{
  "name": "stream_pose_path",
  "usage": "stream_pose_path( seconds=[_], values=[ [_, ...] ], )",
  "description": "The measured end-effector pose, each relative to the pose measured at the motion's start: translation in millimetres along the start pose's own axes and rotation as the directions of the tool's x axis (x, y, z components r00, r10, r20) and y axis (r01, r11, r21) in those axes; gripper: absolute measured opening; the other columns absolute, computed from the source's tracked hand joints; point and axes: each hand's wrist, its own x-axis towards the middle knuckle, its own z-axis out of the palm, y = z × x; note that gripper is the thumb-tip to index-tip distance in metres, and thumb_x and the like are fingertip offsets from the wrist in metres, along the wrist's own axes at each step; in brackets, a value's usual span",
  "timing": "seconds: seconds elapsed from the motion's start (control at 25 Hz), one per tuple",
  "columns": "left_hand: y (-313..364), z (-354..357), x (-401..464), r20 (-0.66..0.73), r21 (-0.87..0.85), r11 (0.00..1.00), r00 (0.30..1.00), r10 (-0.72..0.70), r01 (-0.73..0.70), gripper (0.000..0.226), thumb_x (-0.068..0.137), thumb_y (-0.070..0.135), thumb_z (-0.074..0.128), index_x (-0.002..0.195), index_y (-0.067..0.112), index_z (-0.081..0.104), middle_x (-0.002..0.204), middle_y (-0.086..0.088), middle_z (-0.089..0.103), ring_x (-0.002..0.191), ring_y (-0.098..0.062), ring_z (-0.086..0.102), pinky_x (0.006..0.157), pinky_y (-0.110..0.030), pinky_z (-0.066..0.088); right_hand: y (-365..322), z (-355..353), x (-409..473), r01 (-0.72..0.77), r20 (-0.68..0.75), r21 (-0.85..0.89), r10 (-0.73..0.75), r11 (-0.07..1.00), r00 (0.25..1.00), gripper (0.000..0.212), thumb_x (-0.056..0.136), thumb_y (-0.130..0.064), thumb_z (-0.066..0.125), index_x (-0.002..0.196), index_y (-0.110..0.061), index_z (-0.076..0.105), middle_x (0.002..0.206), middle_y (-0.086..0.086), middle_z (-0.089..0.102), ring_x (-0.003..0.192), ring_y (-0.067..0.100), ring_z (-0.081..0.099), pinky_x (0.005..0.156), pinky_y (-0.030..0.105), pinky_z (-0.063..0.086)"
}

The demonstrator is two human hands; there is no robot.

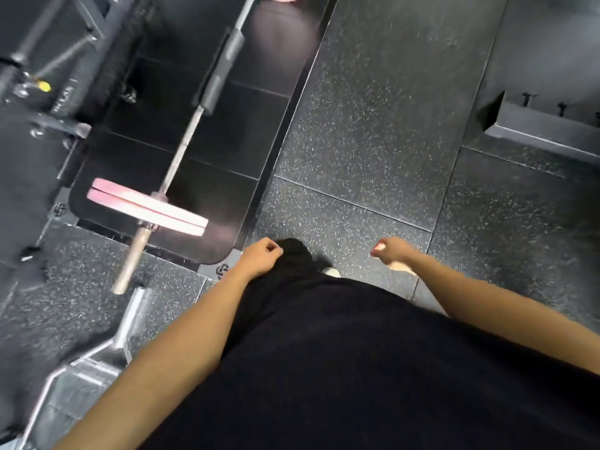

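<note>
While left hand (261,258), right hand (391,251) hang, fingers (274,249) loosely curled, empty, barbell (181,151) lies apart, leftward

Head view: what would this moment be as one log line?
left hand empty | right hand empty | barbell lies on platform, untouched

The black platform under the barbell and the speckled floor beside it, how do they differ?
The platform is smooth, glossy black and mirrors a pink glow; the floor is matte grey, flecked with white. The platform bears the barbell with its pink plates; the floor bears a white shoe. Both are dark and divided by straight seams.
</note>
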Motion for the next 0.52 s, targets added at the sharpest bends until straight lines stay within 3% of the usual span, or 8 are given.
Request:
stream_pose_path(
  seconds=[0.2, 0.44, 0.52],
  values=[
    [76.3, -83.1, 124.7, 0.171, 0.100, 0.995, 0.985, -0.015, -0.003, 0.035, 0.095, 0.044, 0.050, 0.122, 0.023, 0.058, 0.134, -0.003, 0.058, 0.121, -0.024, 0.053, 0.097, -0.031, 0.038, -35.7, -102.8, 89.4, -0.043, 0.095, 0.068, 0.036, 0.997, 0.995, 0.036, 0.098, -0.024, 0.051, 0.128, -0.004, 0.056, 0.134, 0.015, 0.056, 0.119, 0.030, 0.055, 0.100, 0.037, 0.043],
    [222.0, -239.2, 277.8, 0.215, 0.314, 0.940, 0.975, 0.065, -0.132, 0.036, 0.095, 0.044, 0.049, 0.121, 0.021, 0.060, 0.133, -0.003, 0.058, 0.120, -0.022, 0.052, 0.095, -0.031, 0.039, -85.7, -258.8, 194.2, -0.154, -0.017, 0.267, 0.164, 0.951, 0.986, 0.037, 0.093, -0.026, 0.058, 0.123, -0.005, 0.061, 0.107, 0.012, 0.063, 0.080, 0.022, 0.054, 0.064, 0.027, 0.041],
    [270.0, -283.5, 316.4, 0.229, 0.358, 0.919, 0.970, 0.085, -0.166, 0.038, 0.096, 0.041, 0.049, 0.123, 0.018, 0.059, 0.135, -0.005, 0.057, 0.122, -0.024, 0.052, 0.097, -0.031, 0.039, -98.5, -310.9, 215.4, -0.164, -0.070, 0.376, 0.204, 0.912, 0.976, 0.039, 0.093, -0.028, 0.058, 0.124, -0.006, 0.060, 0.114, 0.014, 0.064, 0.094, 0.026, 0.062, 0.077, 0.028, 0.046]
  ],
)
